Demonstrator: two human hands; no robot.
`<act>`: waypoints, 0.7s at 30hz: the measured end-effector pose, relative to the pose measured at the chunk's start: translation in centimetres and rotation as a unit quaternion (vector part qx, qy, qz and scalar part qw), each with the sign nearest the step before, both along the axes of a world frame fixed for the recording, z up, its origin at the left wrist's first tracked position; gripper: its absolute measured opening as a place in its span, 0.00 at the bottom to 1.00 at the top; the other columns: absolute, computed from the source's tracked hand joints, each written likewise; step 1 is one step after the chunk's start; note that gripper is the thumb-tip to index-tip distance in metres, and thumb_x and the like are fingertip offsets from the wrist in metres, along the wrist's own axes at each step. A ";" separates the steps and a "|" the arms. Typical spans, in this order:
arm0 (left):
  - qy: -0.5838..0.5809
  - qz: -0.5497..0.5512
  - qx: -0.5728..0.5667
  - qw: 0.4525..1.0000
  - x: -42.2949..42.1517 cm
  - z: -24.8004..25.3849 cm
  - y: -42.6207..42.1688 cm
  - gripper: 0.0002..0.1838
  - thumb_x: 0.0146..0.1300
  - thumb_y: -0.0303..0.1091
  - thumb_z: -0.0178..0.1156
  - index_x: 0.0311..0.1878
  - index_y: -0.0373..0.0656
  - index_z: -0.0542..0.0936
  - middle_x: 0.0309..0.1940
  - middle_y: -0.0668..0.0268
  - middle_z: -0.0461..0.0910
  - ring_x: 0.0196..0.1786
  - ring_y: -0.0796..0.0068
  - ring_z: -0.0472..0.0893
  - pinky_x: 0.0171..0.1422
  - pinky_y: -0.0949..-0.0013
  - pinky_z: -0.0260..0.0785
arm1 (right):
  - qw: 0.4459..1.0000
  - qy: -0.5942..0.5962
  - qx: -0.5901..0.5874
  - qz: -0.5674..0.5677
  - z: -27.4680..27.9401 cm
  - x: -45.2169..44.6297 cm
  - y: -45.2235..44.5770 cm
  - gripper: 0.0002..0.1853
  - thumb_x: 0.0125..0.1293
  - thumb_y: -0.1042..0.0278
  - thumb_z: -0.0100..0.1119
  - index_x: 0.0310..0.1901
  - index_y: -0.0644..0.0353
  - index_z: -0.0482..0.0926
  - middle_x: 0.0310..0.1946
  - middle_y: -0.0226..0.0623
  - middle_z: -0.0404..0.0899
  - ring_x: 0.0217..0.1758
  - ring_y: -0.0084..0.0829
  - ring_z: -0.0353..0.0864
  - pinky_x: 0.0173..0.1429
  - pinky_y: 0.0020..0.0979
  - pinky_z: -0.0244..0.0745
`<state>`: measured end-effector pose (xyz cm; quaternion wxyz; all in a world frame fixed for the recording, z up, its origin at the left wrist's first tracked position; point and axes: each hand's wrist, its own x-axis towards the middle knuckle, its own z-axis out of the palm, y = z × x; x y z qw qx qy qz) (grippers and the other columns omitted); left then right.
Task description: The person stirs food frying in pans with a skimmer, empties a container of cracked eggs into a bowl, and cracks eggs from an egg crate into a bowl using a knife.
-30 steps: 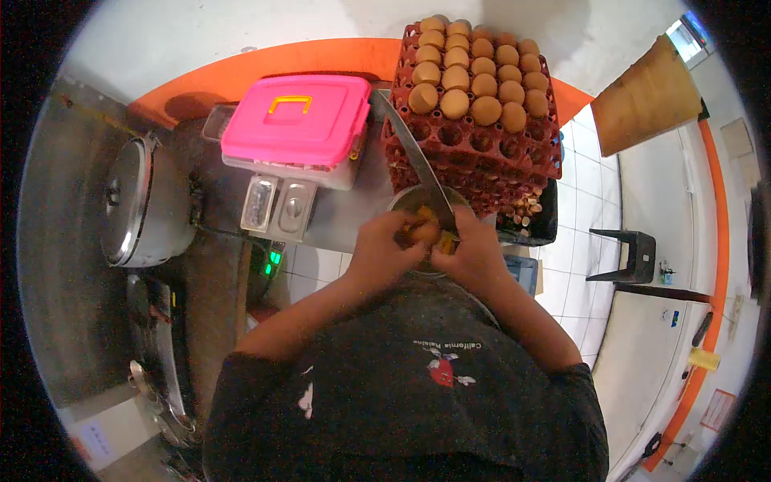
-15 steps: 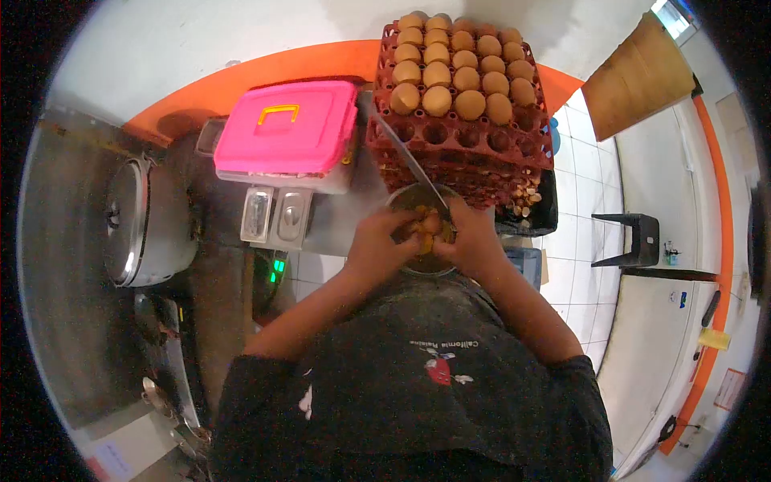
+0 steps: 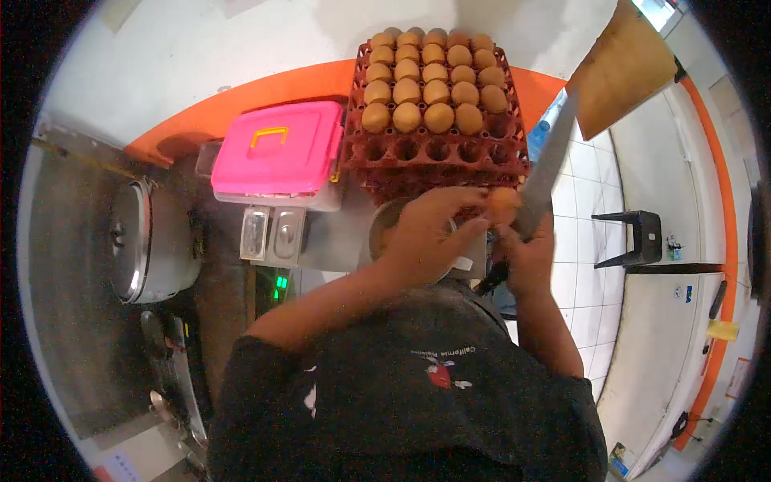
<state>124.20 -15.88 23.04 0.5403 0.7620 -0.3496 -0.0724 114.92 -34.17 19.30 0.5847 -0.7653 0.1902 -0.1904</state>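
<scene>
My left hand [image 3: 434, 231] is right of the metal bowl [image 3: 384, 229], partly covering it, with its fingertips and thumb closed at a brown eggshell [image 3: 503, 204]. My right hand [image 3: 532, 251] is wrapped round the handle end of a large knife [image 3: 552, 161], whose blade points up and away. Its fingers also come close to the shell; whether they touch it is unclear. Behind the hands, brown eggs [image 3: 435, 92] fill several rows of the top tray in a stack of red trays [image 3: 438, 150]. The front row of that tray has bare cups.
A pink-lidded box [image 3: 277, 149] and two small metal containers [image 3: 273, 234] are on the counter to the left. Farther left is a large lidded pot [image 3: 152, 241]. A black stool [image 3: 634, 239] stands on the tiled floor at the right.
Both hands have moved from over the bowl to its right, with the shell between them. The knife has swung from pointing up-left to up-right. The view has shifted slightly.
</scene>
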 end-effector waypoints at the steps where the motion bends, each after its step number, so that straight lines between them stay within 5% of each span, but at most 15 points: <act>1: -0.087 -0.013 -0.012 0.996 0.3 0.4 -1.5 0.16 0.67 0.38 0.66 0.54 0.42 0.83 0.56 0.54 0.82 0.61 0.52 0.80 0.68 0.52 0.71 | 0.999 -0.001 0.019 -0.035 0.2 -0.1 -1.5 0.26 0.64 0.68 0.72 0.61 0.62 0.74 0.42 0.35 0.83 0.34 0.24 0.82 0.36 0.26 0.77; 4: -0.280 0.059 0.108 0.952 2.1 4.1 -4.3 0.18 0.63 0.36 0.66 0.55 0.45 0.83 0.58 0.55 0.80 0.66 0.50 0.75 0.70 0.45 0.65 | 0.991 -0.072 0.043 -0.100 0.8 1.0 -6.0 0.20 0.70 0.67 0.67 0.58 0.65 0.73 0.43 0.37 0.83 0.24 0.21 0.75 0.27 0.25 0.72; 7: -0.398 0.143 0.250 0.871 6.2 3.9 -5.9 0.21 0.60 0.35 0.67 0.58 0.49 0.82 0.57 0.55 0.77 0.66 0.50 0.73 0.67 0.39 0.62 | 0.986 0.015 -0.036 -0.162 0.8 1.1 -10.9 0.25 0.65 0.59 0.74 0.57 0.67 0.77 0.48 0.45 0.85 0.50 0.38 0.85 0.57 0.38 0.78; 8: -0.431 0.167 0.287 0.839 7.6 3.6 -6.0 0.22 0.59 0.35 0.67 0.59 0.51 0.82 0.57 0.56 0.76 0.65 0.50 0.72 0.65 0.38 0.61 | 0.979 0.012 -0.079 -0.186 0.7 0.7 -11.4 0.23 0.66 0.60 0.73 0.56 0.66 0.78 0.48 0.45 0.86 0.50 0.39 0.86 0.56 0.38 0.79; 11: -0.409 0.100 0.305 0.854 9.4 3.7 -5.7 0.24 0.58 0.35 0.67 0.60 0.54 0.80 0.55 0.56 0.76 0.63 0.50 0.73 0.62 0.35 0.61 | 0.975 0.072 -0.109 -0.181 1.3 -1.3 -11.1 0.22 0.66 0.62 0.73 0.56 0.65 0.79 0.49 0.44 0.86 0.51 0.39 0.87 0.56 0.39 0.79; 12: -0.415 0.102 0.292 0.856 9.4 3.8 -5.9 0.21 0.58 0.33 0.66 0.57 0.54 0.81 0.53 0.58 0.77 0.61 0.52 0.74 0.62 0.38 0.62 | 0.976 0.060 -0.133 -0.162 -0.3 -2.1 -11.3 0.19 0.68 0.68 0.68 0.57 0.62 0.78 0.42 0.36 0.83 0.22 0.21 0.73 0.25 0.24 0.69; 17: -0.407 0.085 0.212 0.884 8.9 4.4 -6.0 0.18 0.55 0.27 0.67 0.51 0.49 0.81 0.50 0.57 0.79 0.55 0.50 0.78 0.59 0.47 0.69 | 0.984 0.040 -0.163 -0.065 -1.6 -3.8 -8.3 0.17 0.68 0.70 0.66 0.56 0.63 0.78 0.39 0.40 0.85 0.31 0.26 0.82 0.34 0.29 0.76; 20: -0.376 0.066 0.050 0.923 7.4 5.8 -4.4 0.17 0.61 0.25 0.67 0.53 0.43 0.78 0.54 0.56 0.80 0.56 0.53 0.82 0.59 0.54 0.75 | 0.973 0.036 -0.229 0.021 -1.2 -4.5 -6.1 0.16 0.70 0.74 0.62 0.57 0.66 0.76 0.43 0.48 0.87 0.43 0.38 0.88 0.49 0.38 0.80; 21: -0.230 0.057 -0.014 0.971 6.2 5.5 -3.5 0.17 0.64 0.26 0.66 0.56 0.41 0.77 0.55 0.56 0.80 0.56 0.56 0.83 0.60 0.56 0.76 | 0.973 0.043 -0.218 0.065 -0.8 -4.6 -5.3 0.15 0.71 0.74 0.61 0.57 0.66 0.76 0.43 0.48 0.87 0.44 0.39 0.89 0.49 0.37 0.81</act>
